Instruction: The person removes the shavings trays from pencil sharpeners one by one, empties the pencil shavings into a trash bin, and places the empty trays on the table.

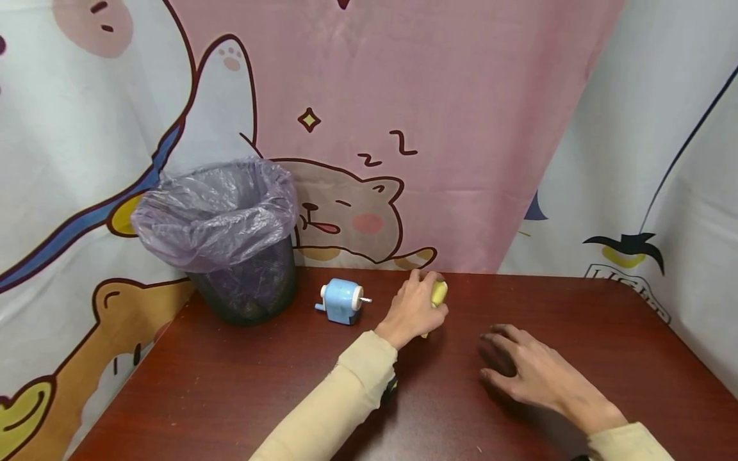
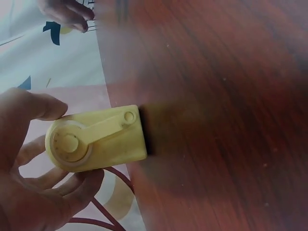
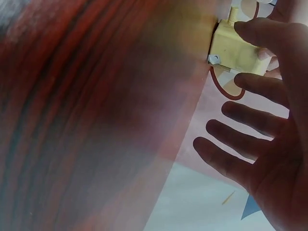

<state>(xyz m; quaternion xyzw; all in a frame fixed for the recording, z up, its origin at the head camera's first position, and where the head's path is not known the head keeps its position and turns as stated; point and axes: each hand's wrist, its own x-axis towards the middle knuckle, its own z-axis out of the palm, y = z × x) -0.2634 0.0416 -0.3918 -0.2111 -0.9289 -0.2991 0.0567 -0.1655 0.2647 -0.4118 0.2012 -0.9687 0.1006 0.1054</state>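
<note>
Yellow crank sharpener [image 2: 115,149] sits in the left hand [image 1: 415,307], down low at the counter [image 1: 450,403], to the right of the blue sharpener [image 1: 341,298].

It looks like hard plastic, so it is probably light and stiff, a bit slippery, and not easy to squash. Its smooth sides seem the best place to hold; the crank arm [image 2: 103,131] may turn if you grab that. The left hand reaches down from above, thumb on one side and fingers on the other, near the top. I cannot tell if the bottom touches the counter. The right hand [image 1: 533,371] holds nothing; its fingers are spread wide over the counter, well apart from the yellow toy-like box.
</note>
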